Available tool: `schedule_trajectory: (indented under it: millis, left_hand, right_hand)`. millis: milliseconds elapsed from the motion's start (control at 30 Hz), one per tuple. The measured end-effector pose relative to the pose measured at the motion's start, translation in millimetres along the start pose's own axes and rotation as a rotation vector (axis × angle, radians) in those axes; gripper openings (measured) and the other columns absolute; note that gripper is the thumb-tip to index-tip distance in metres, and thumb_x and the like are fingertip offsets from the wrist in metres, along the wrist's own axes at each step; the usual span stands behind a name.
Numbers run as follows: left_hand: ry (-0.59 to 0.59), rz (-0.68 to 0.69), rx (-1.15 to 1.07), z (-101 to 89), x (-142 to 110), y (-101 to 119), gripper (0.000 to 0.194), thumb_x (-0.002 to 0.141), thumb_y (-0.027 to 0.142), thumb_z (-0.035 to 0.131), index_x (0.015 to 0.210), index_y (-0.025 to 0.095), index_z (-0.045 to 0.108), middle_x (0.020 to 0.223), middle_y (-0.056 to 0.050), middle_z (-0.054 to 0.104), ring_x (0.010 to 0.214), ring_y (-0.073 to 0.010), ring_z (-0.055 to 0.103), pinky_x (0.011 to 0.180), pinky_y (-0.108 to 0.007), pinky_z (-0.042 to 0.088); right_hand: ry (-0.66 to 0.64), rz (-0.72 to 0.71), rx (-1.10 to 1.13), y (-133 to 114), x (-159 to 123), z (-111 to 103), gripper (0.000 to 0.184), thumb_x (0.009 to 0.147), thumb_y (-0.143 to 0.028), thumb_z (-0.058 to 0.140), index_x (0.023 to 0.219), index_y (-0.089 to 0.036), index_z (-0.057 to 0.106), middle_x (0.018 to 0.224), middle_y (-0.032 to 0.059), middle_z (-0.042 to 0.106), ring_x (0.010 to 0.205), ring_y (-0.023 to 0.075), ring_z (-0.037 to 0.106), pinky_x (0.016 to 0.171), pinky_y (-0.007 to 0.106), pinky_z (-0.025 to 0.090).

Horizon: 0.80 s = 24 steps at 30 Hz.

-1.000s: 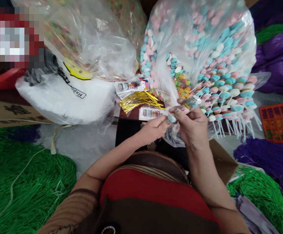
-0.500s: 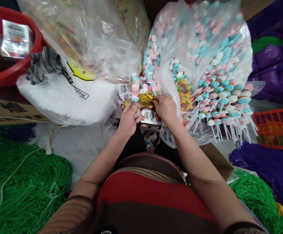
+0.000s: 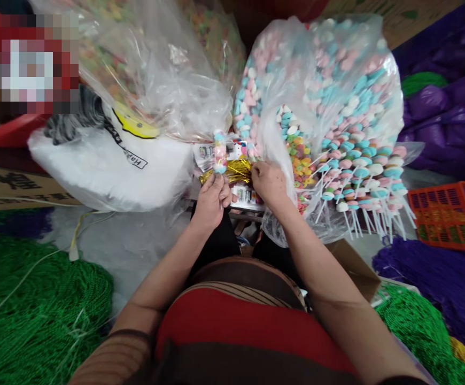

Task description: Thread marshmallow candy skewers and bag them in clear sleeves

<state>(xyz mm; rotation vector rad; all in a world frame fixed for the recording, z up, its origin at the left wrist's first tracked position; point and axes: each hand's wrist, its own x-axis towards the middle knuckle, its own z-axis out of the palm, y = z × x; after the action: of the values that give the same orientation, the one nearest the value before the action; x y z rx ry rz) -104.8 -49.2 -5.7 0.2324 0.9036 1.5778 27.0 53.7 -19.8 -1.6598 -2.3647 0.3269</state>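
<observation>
My left hand (image 3: 214, 200) is closed around the lower end of a marshmallow skewer (image 3: 219, 153), held upright in a clear wrapper. Its pink, white, yellow and blue pieces rise above my fingers. Beside it lies a pile of shiny gold twist ties (image 3: 236, 172). At the pile's right end, my right hand (image 3: 270, 183) is closed, its fingertips pinched at the ends of the ties; how many they grip is hidden. Printed white packets (image 3: 245, 194) lie just in front of the ties, and another printed packet (image 3: 205, 155) lies behind the skewer.
A big clear bag of pastel marshmallows (image 3: 256, 64) stands at the back right, with several marshmallow lollipops (image 3: 364, 171) before it. Gummy candies (image 3: 300, 158) are beside my right hand. A white bag (image 3: 156, 176) is on the left. An orange crate (image 3: 444, 214) sits far right.
The view has shifted slightly. My left hand still holds the skewer upright, and my right hand stays at the right end of the gold ties. Little else differs.
</observation>
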Motion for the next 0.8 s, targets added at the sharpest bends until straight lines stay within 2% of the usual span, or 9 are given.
schedule_trajectory:
  millis: [67,167,333,433,600,800]
  left_hand:
    - [-0.006,0.011,-0.018,-2.0,1,-2,0.032,0.098,0.040,0.069,0.079,0.020,0.054,0.047,0.013,0.036,0.037,-0.0036,0.036,0.052,-0.020,0.048]
    - [-0.023,0.024,-0.019,-4.6,2,-4,0.032,0.096,0.041,0.072,0.080,0.019,0.054,0.047,0.014,0.037,0.037,-0.0038,0.037,0.054,-0.021,0.048]
    - [-0.071,0.053,-0.003,-8.2,3,-8,0.037,0.088,0.045,0.079,0.079,0.019,0.055,0.048,0.013,0.039,0.039,-0.0032,0.039,0.055,-0.020,0.050]
    - [-0.078,0.058,0.002,-9.2,4,-8,0.039,0.085,0.047,0.082,0.078,0.019,0.055,0.047,0.013,0.039,0.039,-0.0033,0.039,0.056,-0.021,0.052]
    - [-0.049,0.049,0.023,-8.4,4,-8,0.038,0.089,0.046,0.078,0.078,0.019,0.054,0.047,0.013,0.037,0.039,-0.0037,0.039,0.057,-0.021,0.051]
    - [-0.071,0.065,0.029,-9.8,3,-9,0.037,0.087,0.046,0.080,0.080,0.019,0.056,0.048,0.013,0.039,0.039,-0.0034,0.040,0.057,-0.021,0.052]
  right_hand:
    - [0.044,-0.014,0.126,6,0,0,0.026,0.096,-0.023,0.051,0.086,-0.018,0.074,0.091,0.0124,0.077,0.084,0.0252,0.065,0.078,0.035,0.047]
    - [0.070,0.053,0.340,12,-2,-2,0.022,0.093,-0.028,0.055,0.081,-0.020,0.072,0.078,0.0059,0.074,0.076,0.0213,0.065,0.072,0.032,0.046]
    - [0.003,0.221,0.645,10,-5,-4,0.020,0.089,-0.032,0.056,0.076,-0.022,0.067,0.053,-0.0035,0.062,0.051,0.0155,0.058,0.057,0.027,0.044]
    - [-0.018,0.279,0.724,6,-5,-6,0.018,0.087,-0.031,0.056,0.074,-0.022,0.064,0.048,-0.0052,0.060,0.043,0.0133,0.053,0.051,0.025,0.042]
    - [-0.037,0.318,0.782,2,-6,-9,0.014,0.085,-0.032,0.056,0.076,-0.023,0.062,0.047,-0.0062,0.060,0.037,0.0120,0.048,0.042,0.024,0.037]
    - [-0.040,0.330,0.853,3,-5,-6,0.006,0.082,-0.026,0.053,0.080,-0.024,0.059,0.049,-0.0057,0.062,0.038,0.0141,0.053,0.042,0.025,0.041]
